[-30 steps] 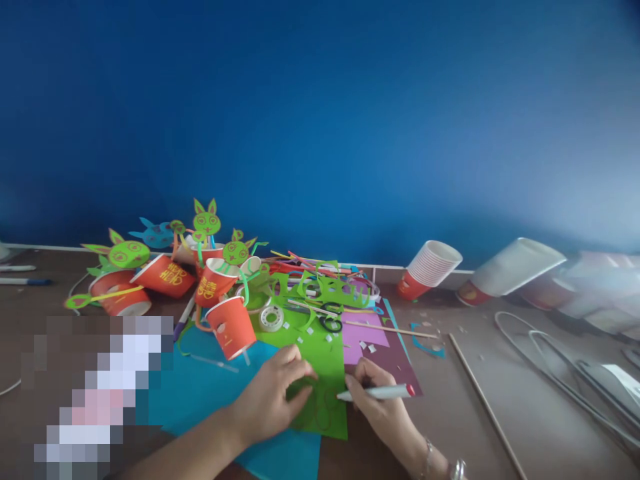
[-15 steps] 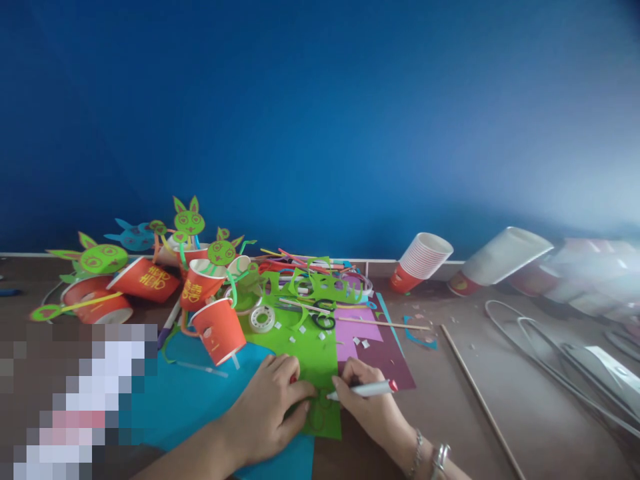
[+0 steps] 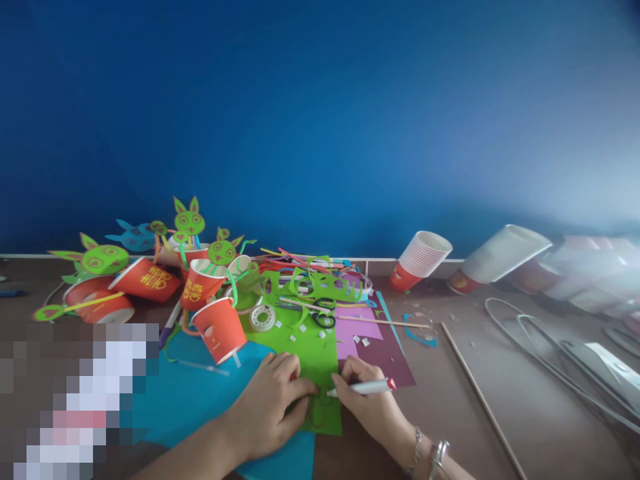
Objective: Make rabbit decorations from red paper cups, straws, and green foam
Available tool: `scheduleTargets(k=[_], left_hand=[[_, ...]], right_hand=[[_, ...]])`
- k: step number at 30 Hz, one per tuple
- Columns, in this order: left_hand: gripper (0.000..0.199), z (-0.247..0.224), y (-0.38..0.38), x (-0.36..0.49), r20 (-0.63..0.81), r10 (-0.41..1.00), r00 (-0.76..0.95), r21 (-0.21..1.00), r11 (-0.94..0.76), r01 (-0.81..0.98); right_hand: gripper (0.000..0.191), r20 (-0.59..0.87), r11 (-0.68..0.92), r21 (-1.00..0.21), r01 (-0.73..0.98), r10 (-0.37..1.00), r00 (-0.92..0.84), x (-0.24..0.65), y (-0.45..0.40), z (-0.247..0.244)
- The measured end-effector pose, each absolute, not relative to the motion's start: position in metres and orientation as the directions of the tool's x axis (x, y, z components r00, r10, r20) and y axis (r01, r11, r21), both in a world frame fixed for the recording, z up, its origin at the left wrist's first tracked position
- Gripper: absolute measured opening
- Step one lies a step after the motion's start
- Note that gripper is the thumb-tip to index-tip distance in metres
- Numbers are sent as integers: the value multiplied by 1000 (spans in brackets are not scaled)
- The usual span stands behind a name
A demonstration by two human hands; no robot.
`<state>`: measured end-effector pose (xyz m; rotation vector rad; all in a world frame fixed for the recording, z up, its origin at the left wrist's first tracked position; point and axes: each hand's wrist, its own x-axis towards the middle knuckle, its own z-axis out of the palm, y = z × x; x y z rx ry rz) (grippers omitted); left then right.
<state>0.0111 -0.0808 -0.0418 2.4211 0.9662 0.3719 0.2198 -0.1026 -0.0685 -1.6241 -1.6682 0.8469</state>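
My right hand (image 3: 370,400) is closed around a white marker (image 3: 370,387) with a red end. The marker's tip touches the green paper (image 3: 330,420) near outlines drawn on it. My left hand (image 3: 275,400) lies with curled fingers on the left part of this paper, thumb and forefinger beside the drawn lines. A small red bit shows between its fingers, too hidden to name. Under the left hand and forearm lies blue paper (image 3: 200,393).
Red paper cups (image 3: 220,330) with green rabbit-face cutouts (image 3: 105,259) crowd the left. Behind my hands are a tape roll (image 3: 262,318), scissors (image 3: 324,320) and green scraps (image 3: 325,285). Stacked cups (image 3: 423,260), a wooden stick (image 3: 480,400) and a white cable (image 3: 530,333) lie to the right.
The marker has shifted very slightly at the drawn lines. Both hands otherwise keep their places, and the view has moved only a little.
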Motion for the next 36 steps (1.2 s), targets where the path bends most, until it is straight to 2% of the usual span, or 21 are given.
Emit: scheduleTargets(k=[24, 36], left_hand=[[21, -45, -81, 11, 91, 694, 715, 542, -637, 548], [20, -44, -80, 11, 58, 693, 719, 546, -625, 558]], right_hand=[[26, 6, 30, -834, 550, 999, -45, 218, -103, -65], [25, -5, 40, -810, 585, 997, -75, 219, -103, -68]])
